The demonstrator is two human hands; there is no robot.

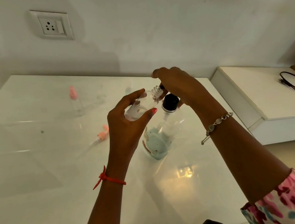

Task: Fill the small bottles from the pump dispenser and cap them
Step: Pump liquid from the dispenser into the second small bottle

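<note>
The bottle [142,105] was gripped by the left hand [126,125]; the pump [170,101], clasped by the right hand [179,87], was best pressed slowly.

From my remote seat I see a clear small bottle [142,105] with whitish streaks. The pump dispenser [169,101] has a black collar, a silver ring and a clear body, with pale blue liquid flecked dark low inside. At ten o'clock from it is a clear capped bottle [75,102] topped pink, and at nine o'clock a pink pump top [102,134]. The table [40,181] is glossy white. One thumbnail [154,110] is coral. The thread [110,178] is red and the bracelet [217,123] silver. At five o'clock the sleeve [293,202] is white with pink, maroon and teal blotches.
</note>
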